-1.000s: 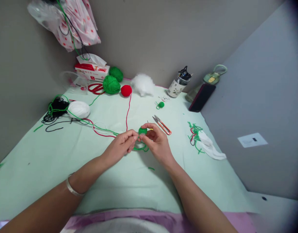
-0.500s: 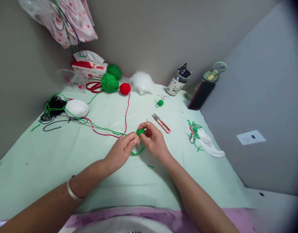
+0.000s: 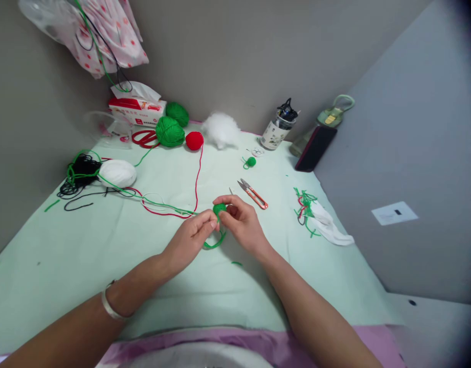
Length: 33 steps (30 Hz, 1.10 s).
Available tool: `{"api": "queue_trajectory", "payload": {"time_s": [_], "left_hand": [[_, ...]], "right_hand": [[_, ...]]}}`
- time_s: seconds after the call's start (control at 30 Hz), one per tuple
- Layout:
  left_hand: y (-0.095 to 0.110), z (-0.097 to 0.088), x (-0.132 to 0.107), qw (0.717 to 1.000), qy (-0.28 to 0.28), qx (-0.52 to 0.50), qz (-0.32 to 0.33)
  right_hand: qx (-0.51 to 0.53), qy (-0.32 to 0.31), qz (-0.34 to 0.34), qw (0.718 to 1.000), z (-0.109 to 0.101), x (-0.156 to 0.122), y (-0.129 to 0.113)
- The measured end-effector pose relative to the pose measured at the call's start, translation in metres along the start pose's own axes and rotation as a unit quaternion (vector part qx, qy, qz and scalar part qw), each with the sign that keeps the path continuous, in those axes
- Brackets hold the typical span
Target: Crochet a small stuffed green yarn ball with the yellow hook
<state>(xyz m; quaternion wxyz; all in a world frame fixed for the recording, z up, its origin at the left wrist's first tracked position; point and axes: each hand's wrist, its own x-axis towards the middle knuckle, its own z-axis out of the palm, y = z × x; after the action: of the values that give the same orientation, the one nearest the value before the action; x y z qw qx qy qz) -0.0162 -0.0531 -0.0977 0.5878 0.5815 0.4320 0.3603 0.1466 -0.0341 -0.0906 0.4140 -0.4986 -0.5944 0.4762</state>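
Between my two hands is a small green crocheted piece (image 3: 219,208), rounded in shape. My right hand (image 3: 242,221) grips it from the right, with thumb and index finger curled around it. Close on its left side, my left hand (image 3: 189,236) is closed in a pinch on green yarn (image 3: 216,245), which loops below the fingers. More green yarn runs from there to the left across the cloth. A thin dark tip (image 3: 231,190) shows just beyond my right hand; what it belongs to is unclear. Orange-handled thread snips (image 3: 252,194) lie beyond that hand.
Green balls of yarn (image 3: 170,132), a red yarn ball (image 3: 194,141), white stuffing (image 3: 221,130) and a tissue box (image 3: 137,111) stand at the back. White yarn (image 3: 117,173) lies left. A pen cup (image 3: 276,132), phone (image 3: 315,149) and yarn scraps (image 3: 306,199) are right.
The view has turned slightly to the right, so everything sits a little further left. Both hands keep nearly the same hold, with only a slight shift of the fingers at the green piece.
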Motion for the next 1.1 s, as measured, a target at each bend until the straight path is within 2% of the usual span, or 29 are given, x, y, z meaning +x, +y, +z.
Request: {"api": "queue_trajectory", "payload": {"time_s": [0.1, 0.23, 0.33, 0.4, 0.5, 0.57, 0.6, 0.67, 0.73, 0.8, 0.87, 0.93, 1.1], "left_hand": [[0.002, -0.002, 0.002, 1.000, 0.006, 0.010, 0.002], [0.001, -0.006, 0.005, 0.999, 0.032, 0.001, -0.016], [0.001, -0.008, 0.006, 0.997, 0.078, -0.009, -0.021], [0.003, -0.009, 0.007, 0.996, 0.080, -0.021, -0.019], [0.006, -0.009, 0.007, 0.996, 0.067, -0.053, -0.005], [0.006, -0.009, 0.007, 0.994, 0.084, -0.073, 0.002], [0.005, -0.009, 0.008, 0.992, 0.097, -0.083, 0.004], [0.004, -0.010, 0.007, 0.988, 0.114, -0.107, 0.001], [0.004, -0.010, 0.007, 0.985, 0.113, -0.133, -0.002], [0.004, -0.011, 0.006, 0.984, 0.104, -0.143, 0.000], [0.004, -0.011, 0.005, 0.987, 0.092, -0.131, 0.004], [0.003, -0.011, 0.005, 0.990, 0.078, -0.120, 0.001], [0.002, -0.010, 0.006, 0.986, 0.084, -0.144, 0.003]], "right_hand": [[-0.033, 0.035, -0.024, 0.999, 0.003, 0.001, 0.002], [-0.028, -0.002, -0.011, 1.000, -0.001, -0.001, -0.009], [-0.058, -0.010, -0.044, 0.997, -0.001, -0.005, -0.011], [-0.066, -0.019, -0.063, 0.996, 0.000, -0.007, -0.008], [-0.011, -0.056, -0.055, 0.997, -0.001, -0.006, -0.002], [-0.006, -0.050, -0.053, 0.997, -0.007, -0.004, 0.000], [-0.036, -0.028, -0.057, 0.997, -0.011, -0.002, 0.000], [-0.163, 0.048, -0.065, 0.983, -0.021, 0.001, 0.000], [-0.316, 0.086, -0.044, 0.944, -0.029, 0.004, 0.003], [-0.440, 0.066, -0.009, 0.896, -0.033, 0.005, 0.006], [-0.501, 0.032, 0.016, 0.864, -0.033, 0.005, 0.009], [-0.512, 0.012, 0.024, 0.859, -0.031, 0.006, 0.011], [-0.474, -0.003, 0.020, 0.880, -0.031, 0.008, 0.011]]}}
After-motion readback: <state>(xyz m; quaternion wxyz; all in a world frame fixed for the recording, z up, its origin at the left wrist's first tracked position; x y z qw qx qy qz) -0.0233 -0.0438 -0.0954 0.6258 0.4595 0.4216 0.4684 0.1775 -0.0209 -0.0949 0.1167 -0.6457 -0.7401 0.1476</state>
